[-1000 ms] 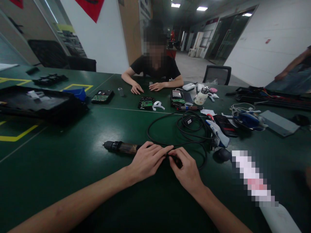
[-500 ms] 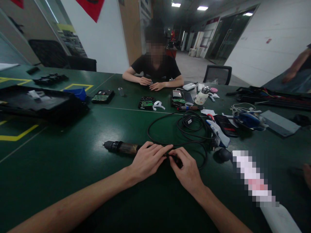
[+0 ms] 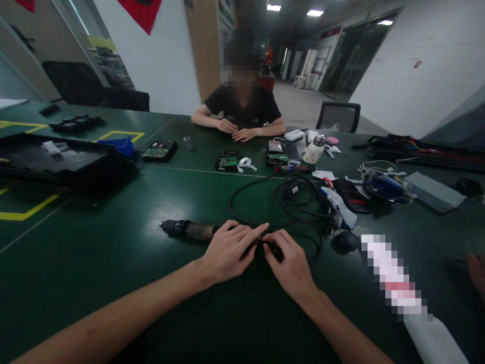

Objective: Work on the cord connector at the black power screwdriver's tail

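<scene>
Left hand (image 3: 225, 253) is laid over the rear part of a cylindrical tool (image 3: 199, 231), which is grasped between thumb and fingers, while at the tail of that tool the right hand (image 3: 291, 265) is closed in a pinch, thumb against forefinger. By these two hands the middle of a wide green table (image 3: 109, 263) is occupied. On its far side a person in a black shirt (image 3: 246, 108) is seated, whose own hands are brought together well apart from the work. To the left a large black tray (image 3: 94, 179) is set down, and beyond the grasped tool two opened units with green circuit boards are laid out, one farther left (image 3: 160, 151) and one nearer the centre (image 3: 229, 161). A black cable (image 3: 278, 192) is spread in loops just behind the right hand; whether it is joined to the tool cannot be told, since the junction is covered. The tool itself is rested flat, its long axis run from left to right, with its narrow metal tip pointed left and its tail buried under the palm. By the left hand its body is held; by the right hand only its tail is neared, from the right and along the axis. Smallest of all, a dark part (image 3: 260, 242) is glimpsed between the two hands' fingertips, its shape too obscured to be made out.
</scene>
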`<state>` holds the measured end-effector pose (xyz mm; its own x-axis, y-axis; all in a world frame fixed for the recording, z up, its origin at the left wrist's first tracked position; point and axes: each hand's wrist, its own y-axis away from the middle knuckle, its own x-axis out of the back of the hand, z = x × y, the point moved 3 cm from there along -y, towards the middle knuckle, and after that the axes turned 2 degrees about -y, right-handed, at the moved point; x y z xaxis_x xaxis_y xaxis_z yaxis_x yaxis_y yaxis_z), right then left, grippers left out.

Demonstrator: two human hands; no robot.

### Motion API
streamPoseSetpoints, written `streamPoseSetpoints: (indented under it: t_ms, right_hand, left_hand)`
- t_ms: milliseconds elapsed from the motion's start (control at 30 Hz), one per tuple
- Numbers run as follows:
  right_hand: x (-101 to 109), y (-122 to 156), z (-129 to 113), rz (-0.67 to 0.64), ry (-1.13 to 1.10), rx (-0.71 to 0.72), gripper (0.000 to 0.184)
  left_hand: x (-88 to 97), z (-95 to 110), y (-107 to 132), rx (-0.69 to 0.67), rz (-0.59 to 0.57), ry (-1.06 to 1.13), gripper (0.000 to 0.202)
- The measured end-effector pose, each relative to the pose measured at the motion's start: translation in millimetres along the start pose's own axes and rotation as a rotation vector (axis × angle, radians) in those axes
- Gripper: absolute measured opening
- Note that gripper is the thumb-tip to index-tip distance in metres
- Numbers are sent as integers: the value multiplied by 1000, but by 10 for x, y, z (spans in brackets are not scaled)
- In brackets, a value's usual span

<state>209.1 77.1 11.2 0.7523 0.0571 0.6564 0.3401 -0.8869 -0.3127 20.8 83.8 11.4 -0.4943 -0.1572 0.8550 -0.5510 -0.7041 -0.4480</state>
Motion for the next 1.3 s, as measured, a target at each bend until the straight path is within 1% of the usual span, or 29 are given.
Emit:
streamPoseSetpoints:
  t_ms: [167,333,467,633,700,800,967,1100,1300]
  right_hand:
    - [-6,2,11,6,-7,2,14]
    - [-22,3,32,12,-10,7,14]
    - [-21,6,35,10,-6,4,14]
    - [-13,6,22,14,0,7,14]
    - [-15,4,19,18,3,10,14]
    - [-21,0,22,21,-2,9,15]
    - [-19,-4,23,15,-8,8,14]
    - [-14,1,21,9,-3,11,14]
    - [-17,4,25,18,9,19,13]
  left_hand:
    - [-22,-11,5,5,9,-25,53]
    - [-8,-1,1,8,7,-6,55]
    - [-2,-1,-4,9,9,-28,49]
    - [6,2,-2,-2,6,-12,56]
    - [4,0,0,-14,11,-15,52]
    - [-2,-10,-1,4,16,-31,46]
    - [3,2,-5,7,0,-8,53]
    - [-2,1,-4,12,5,-30,49]
    - [-10,6,0,-24,6,-48,52]
